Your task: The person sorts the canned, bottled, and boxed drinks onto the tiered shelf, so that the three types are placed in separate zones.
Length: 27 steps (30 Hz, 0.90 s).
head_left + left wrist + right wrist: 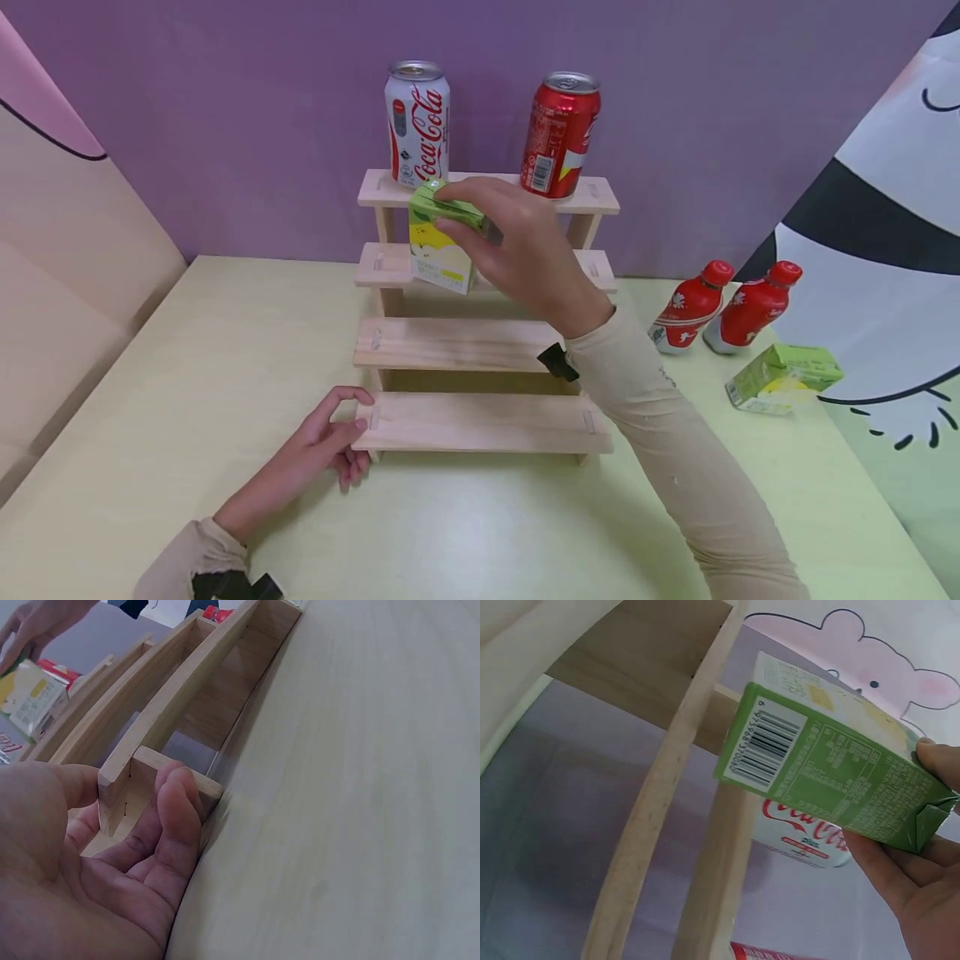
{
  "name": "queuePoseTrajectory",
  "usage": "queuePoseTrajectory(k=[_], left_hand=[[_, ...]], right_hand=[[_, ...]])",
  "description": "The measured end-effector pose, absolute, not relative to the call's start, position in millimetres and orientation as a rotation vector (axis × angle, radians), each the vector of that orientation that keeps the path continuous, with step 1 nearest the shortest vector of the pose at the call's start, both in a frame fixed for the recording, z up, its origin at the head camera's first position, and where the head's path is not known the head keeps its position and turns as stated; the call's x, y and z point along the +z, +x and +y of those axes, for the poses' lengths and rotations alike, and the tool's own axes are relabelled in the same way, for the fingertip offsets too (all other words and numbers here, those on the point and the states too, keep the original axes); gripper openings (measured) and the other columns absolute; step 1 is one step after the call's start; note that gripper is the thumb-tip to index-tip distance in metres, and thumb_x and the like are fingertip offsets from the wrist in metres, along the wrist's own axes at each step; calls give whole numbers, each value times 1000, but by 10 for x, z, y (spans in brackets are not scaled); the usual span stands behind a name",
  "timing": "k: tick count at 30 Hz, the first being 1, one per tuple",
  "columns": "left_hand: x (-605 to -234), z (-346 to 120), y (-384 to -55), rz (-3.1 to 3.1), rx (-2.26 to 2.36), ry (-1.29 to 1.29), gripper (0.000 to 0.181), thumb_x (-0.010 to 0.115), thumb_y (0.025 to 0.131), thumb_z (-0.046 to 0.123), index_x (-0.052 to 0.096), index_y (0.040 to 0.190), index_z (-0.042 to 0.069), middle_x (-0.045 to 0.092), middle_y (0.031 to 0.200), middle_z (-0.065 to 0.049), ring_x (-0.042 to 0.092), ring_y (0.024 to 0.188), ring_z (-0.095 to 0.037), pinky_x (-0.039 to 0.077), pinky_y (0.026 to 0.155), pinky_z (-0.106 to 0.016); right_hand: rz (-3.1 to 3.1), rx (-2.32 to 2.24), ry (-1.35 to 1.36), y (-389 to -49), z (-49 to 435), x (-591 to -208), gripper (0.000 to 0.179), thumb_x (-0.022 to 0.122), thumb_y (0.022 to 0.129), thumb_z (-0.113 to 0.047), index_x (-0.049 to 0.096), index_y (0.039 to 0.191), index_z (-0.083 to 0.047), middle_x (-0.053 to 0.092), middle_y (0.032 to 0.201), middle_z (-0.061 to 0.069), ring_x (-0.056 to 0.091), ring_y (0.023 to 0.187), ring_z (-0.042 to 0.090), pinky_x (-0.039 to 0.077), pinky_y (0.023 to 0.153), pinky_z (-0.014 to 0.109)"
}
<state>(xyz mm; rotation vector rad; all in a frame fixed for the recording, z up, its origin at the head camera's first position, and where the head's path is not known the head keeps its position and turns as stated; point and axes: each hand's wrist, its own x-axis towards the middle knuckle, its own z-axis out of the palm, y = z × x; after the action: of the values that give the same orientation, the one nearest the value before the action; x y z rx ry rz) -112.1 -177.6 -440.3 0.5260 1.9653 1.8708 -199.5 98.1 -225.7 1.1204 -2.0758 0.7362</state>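
My right hand (525, 246) pinches a green and yellow juice carton (441, 248) near its top, thumb on one side and fingers on the other. The carton is at the second-highest board of a wooden step rack (465, 343), toward its left end; I cannot tell whether its base touches the board. In the right wrist view the carton's barcode side (765, 742) faces the camera. Down at the lowest board's left end, my left hand (326, 442) grips the rack, fingers curled round the board's end (112, 787).
On the top board stand a white Coca-Cola can (417, 125) at left and a red can (561, 137) at right. Two red bottles (690, 308) and another green carton (783, 379) are on the table (480, 533) right of the rack. A purple backdrop (285, 125) rises behind.
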Motion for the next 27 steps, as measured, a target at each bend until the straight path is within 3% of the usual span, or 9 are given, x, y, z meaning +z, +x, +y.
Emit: queuePoseTrajectory(k=[16,27], left_hand=[[-4405,-1771,-1109,1976,1855,524,32,45,108,26,33,135,16,63,72,-21,60,59,-22,55,52,-36],[-4416,-1748,-1117,1997,1860,532,30,45,108,25,34,134,16,63,71,-18,59,57,-21,55,50,-38]], right_hand=[[-2196,796,1010,-2346,758,-2371,31,69,96,-20,65,123,-4,66,124,8,63,114,14,48,98,21],[-2324,784,912,-2346,783,-2556,48,64,98,-27,49,143,-21,42,142,9,54,119,18,47,102,26]])
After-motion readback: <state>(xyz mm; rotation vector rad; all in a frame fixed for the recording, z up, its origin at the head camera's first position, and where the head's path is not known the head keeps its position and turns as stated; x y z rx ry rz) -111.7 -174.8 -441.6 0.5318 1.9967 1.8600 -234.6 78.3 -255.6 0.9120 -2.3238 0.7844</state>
